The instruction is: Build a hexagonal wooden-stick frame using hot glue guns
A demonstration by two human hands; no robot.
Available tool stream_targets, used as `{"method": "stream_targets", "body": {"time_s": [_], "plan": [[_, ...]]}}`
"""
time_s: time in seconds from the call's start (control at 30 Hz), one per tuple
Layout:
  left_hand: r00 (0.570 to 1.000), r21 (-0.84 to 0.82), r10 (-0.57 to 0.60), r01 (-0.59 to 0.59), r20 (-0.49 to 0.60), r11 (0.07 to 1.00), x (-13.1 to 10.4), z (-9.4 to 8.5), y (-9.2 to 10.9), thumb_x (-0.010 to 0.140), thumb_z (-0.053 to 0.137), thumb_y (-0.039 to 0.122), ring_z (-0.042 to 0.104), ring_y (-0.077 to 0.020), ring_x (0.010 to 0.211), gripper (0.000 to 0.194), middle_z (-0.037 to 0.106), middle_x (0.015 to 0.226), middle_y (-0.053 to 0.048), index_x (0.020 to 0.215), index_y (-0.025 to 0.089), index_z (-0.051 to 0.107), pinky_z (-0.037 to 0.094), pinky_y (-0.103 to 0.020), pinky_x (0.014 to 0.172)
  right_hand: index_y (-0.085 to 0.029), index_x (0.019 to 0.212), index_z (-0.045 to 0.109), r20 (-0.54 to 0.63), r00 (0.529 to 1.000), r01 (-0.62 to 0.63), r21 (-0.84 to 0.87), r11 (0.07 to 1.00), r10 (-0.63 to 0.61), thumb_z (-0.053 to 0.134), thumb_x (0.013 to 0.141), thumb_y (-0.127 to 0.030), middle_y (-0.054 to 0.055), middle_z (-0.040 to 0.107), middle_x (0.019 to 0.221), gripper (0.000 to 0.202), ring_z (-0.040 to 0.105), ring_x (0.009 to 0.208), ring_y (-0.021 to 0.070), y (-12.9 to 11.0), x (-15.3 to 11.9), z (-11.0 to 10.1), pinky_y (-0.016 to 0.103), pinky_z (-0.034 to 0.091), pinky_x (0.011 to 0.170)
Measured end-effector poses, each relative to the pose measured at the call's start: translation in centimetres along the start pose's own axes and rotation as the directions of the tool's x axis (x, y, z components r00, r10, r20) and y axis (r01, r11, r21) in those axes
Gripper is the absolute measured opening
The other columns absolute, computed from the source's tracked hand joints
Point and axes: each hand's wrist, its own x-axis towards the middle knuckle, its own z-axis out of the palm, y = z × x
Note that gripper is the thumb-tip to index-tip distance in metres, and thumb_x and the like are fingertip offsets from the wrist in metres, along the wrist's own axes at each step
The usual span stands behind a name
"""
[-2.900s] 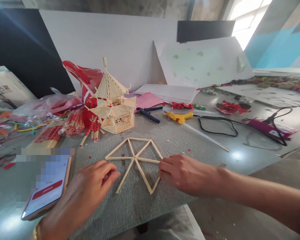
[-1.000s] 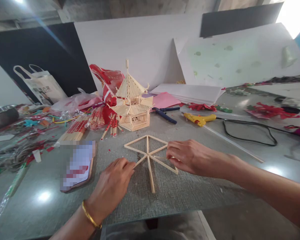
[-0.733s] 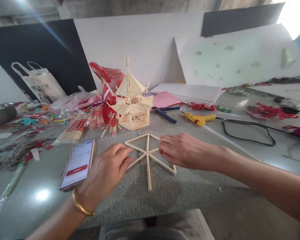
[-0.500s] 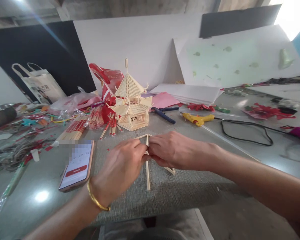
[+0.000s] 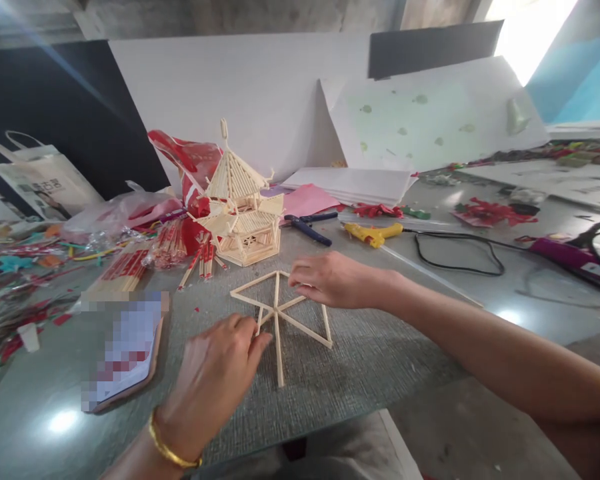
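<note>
A single camera, worn on the person's head, looks forward and down over a gray table (image 5: 360,353), from close above the left hand (image 5: 217,367) and right hand (image 5: 333,279), facing a tall white board (image 5: 240,80) behind.

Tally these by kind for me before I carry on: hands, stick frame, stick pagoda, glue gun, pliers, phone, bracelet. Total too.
Hands: 2 (left hand, right hand)
Frame: 1
Pagoda: 1
Glue gun: 1
Pliers: 1
Phone: 1
Bracelet: 1
Total: 8
</note>
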Motion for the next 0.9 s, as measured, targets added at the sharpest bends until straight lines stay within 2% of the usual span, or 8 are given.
{"method": "stream_targets", "body": {"time_s": [0.2,0.3,0.43,0.5,0.57,0.67,0.73,0.9], "plan": [[0.995,0.056,-0.048,0.043,0.091,0.997,0.0,1.0,0.2,0.089,0.04,0.022,0.065,-0.0228,0.067,0.021,0.067,0.077,-0.005,0.079,0.019,0.059,0.04,-0.029,0.053,-0.014,0.094,0.062,0.072,0.997,-0.009,-0.025,1.0,0.011,0.049,0.09,-0.02,0.004,0.059,0.089,0.015,0.054,0.076,0.0121,0.2,0.0,0.5,0.024,0.034,0.061],[0.995,0.01,-0.068,0.067,0.07,0.998,0.0,0.6,-0.2,0.088,0.04,0.021,0.064,-0.0193,0.065,0.021,0.065,0.076,-0.003,0.077,0.019,0.058,0.04,-0.028,0.056,-0.014,0.093,0.061,0.137,0.99,0.032,-0.057,0.998,-0.024,0.051,0.09,-0.022,0.004,0.058,0.089,0.013,0.053,0.075,0.0119,0.2,-0.1,0.5,0.024,0.032,0.06],[0.996,-0.179,-0.031,0.014,-0.089,0.984,0.0,-1.1,-1.2,0.088,0.043,0.032,0.057,-0.0126,0.058,0.022,0.061,0.07,0.002,0.077,0.021,0.058,0.041,-0.025,0.057,-0.015,0.093,0.061,0.222,0.974,0.06,-0.107,0.992,-0.035,0.05,0.09,-0.022,0.004,0.059,0.091,0.012,0.053,0.076,0.0123,0.2,-0.2,0.6,0.025,0.029,0.057],[0.985,-0.31,-0.05,-0.003,-0.163,0.951,0.1,-2.4,-1.7,0.087,0.047,0.039,0.054,-0.0113,0.055,0.023,0.059,0.064,0.003,0.079,0.021,0.059,0.041,-0.023,0.054,-0.015,0.09,0.061,0.249,0.968,0.068,-0.132,0.989,-0.033,0.05,0.09,-0.019,0.003,0.059,0.091,0.011,0.053,0.076,0.0121,0.3,-0.1,0.8,0.025,0.027,0.055],[0.974,-0.437,-0.11,0.013,-0.196,0.899,0.2,-3.6,-2.0,0.084,0.051,0.044,0.053,-0.0108,0.054,0.024,0.059,0.062,0.004,0.083,0.021,0.06,0.041,-0.021,0.05,-0.015,0.089,0.06,0.26,0.965,0.071,-0.151,0.986,-0.03,0.048,0.091,-0.016,0.003,0.06,0.089,0.012,0.052,0.073,0.0117,0.6,-0.1,1.0,0.026,0.024,0.054],[0.972,-0.559,-0.147,0.021,-0.181,0.829,0.5,-4.6,-1.6,0.082,0.054,0.044,0.053,-0.0105,0.055,0.024,0.06,0.063,0.004,0.086,0.021,0.06,0.042,-0.02,0.049,-0.015,0.087,0.059,0.258,0.966,0.068,-0.158,0.985,-0.025,0.045,0.092,-0.014,0.003,0.06,0.086,0.015,0.05,0.07,0.0112,1.0,0.0,1.3,0.028,0.02,0.052],[0.983,-0.578,-0.104,-0.001,-0.15,0.816,1.0,-4.5,-0.7,0.083,0.054,0.042,0.052,-0.0104,0.054,0.023,0.059,0.063,0.004,0.086,0.02,0.06,0.042,-0.021,0.05,-0.015,0.086,0.059,0.257,0.966,0.068,-0.154,0.986,-0.027,0.045,0.091,-0.013,0.003,0.06,0.086,0.016,0.05,0.07,0.0109,1.1,0.0,1.4,0.028,0.02,0.052],[0.995,-0.477,0.067,-0.095,-0.075,0.874,2.6,-3.3,1.4,0.084,0.052,0.034,0.05,-0.0094,0.052,0.018,0.059,0.059,0.005,0.08,0.02,0.062,0.038,-0.022,0.052,-0.014,0.086,0.06,0.266,0.964,0.049,-0.174,0.984,-0.001,0.046,0.089,-0.01,0.003,0.059,0.084,0.014,0.048,0.067,0.0103,0.9,0.0,1.4,0.027,0.02,0.052]]}}
